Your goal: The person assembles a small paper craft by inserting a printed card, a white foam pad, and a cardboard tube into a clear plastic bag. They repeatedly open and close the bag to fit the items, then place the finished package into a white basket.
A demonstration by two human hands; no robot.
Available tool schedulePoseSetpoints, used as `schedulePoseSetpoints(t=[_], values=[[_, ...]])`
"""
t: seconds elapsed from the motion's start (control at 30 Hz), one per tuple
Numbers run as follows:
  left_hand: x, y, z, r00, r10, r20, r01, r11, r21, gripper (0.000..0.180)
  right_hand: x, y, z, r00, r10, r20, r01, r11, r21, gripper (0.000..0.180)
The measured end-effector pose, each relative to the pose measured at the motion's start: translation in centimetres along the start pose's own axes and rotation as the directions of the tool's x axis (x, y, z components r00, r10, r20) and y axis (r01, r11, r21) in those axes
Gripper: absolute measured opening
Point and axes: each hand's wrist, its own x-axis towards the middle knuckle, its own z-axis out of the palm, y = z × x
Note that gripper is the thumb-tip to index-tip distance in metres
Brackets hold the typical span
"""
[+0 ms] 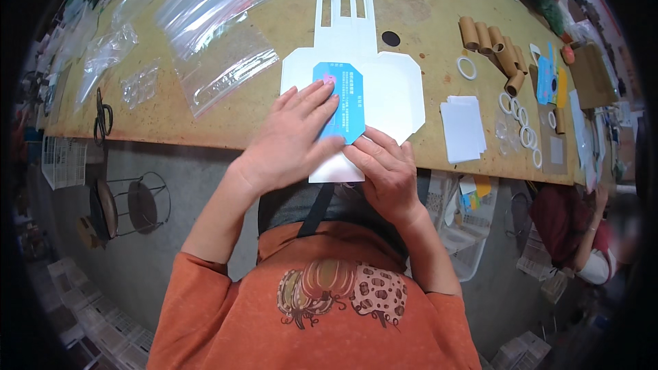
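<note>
1. Where the worktop (205, 123) runs off to the far left: clear zip bags (205, 20) scattered flat, black scissors (103, 118) at the near edge, well apart from both hands.
2. Left hand (291, 140): open and flat, palm down, fingers spread and pressing on the blue printed card (343, 96), fingertips pointing far and slightly right; clenched on nothing.
3. Under the blue card: a white die-cut cardboard blank (384, 89), unfolded, long axis running near to far, slotted handle tab at the far end, near flap hanging past the worktop edge toward the body.
4. Right hand (387, 168): resting on the near right part of the blank, fingers curled a little and pressing down at the card's near corner, just touching the left hand's thumb side; whether anything is pinched under the fingers cannot be told.
5. Key relation: card directly beneath the left fingers and just far-left of the right fingertips; left hand covering more of it, both equally close.
6. Further right: a stack of white sheets (462, 127), white rings (524, 130), a row of brown cardboard tubes (493, 44), more blue cards (546, 75).
7. Far right, below the worktop: another person's red sleeve (558, 223).
</note>
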Motion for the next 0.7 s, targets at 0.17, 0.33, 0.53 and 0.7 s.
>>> schedulePoseSetpoints(t=[0.17,0.33,0.53,0.7], values=[[0.1,-0.5,-0.3,0.926,-0.259,-0.274,0.084,0.851,-0.518,0.049,0.1,0.1,-0.2,0.987,0.013,-0.160,0.015,0.985,0.173,0.037],[-0.6,0.1,-1.1,0.913,-0.380,0.150,0.162,0.000,-0.987,0.059,1.0,-0.7,-1.9,0.985,-0.067,-0.159,0.108,0.958,0.264,0.033],[-1.7,0.7,-0.3,0.919,-0.226,0.322,0.265,-0.248,-0.932,0.028,1.2,-0.7,-3.0,0.959,-0.278,-0.055,0.280,0.960,0.030,0.033],[-2.4,-0.1,0.1,0.942,-0.297,-0.154,-0.140,0.069,-0.988,0.018,0.3,-3.0,-4.6,0.944,0.161,-0.286,-0.097,0.969,0.226,0.032]])
